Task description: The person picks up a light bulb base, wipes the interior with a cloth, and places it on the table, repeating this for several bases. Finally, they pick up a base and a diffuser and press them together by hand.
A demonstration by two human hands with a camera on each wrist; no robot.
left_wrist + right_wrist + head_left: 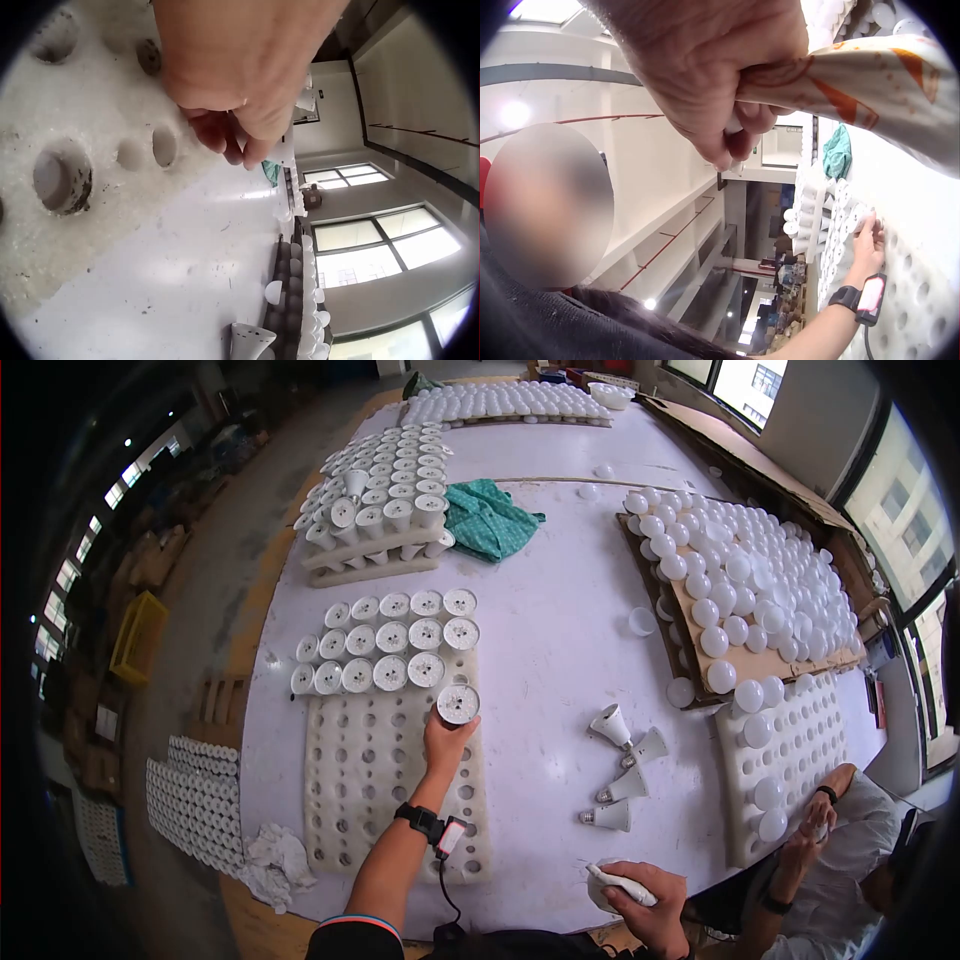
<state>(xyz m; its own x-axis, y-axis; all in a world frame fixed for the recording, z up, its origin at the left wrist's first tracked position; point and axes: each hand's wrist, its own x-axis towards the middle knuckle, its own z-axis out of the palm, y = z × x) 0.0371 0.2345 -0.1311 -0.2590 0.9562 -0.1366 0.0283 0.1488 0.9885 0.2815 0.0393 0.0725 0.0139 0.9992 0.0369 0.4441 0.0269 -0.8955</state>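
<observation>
My left hand (447,748) grips a white lamp housing (458,704), its round open end facing up, at the near right corner of the filled rows (392,636). Below it lies the foam tray (385,790) with bare holes. The left wrist view shows the left hand (232,75) with fingers curled above the tray (112,195); the housing is hidden there. My right hand (652,908) holds a white pouch (622,890) over the near table edge. Seen from the right wrist, that hand (712,82) squeezes the pouch (870,86), which has orange print.
Several loose housings (622,785) lie mid-table. Stacked trays of housings (385,490) and a green cloth (490,520) are farther back. White domes (740,565) cover cardboard at right. Another person (835,870) works beside a second foam tray (745,795) at the near right.
</observation>
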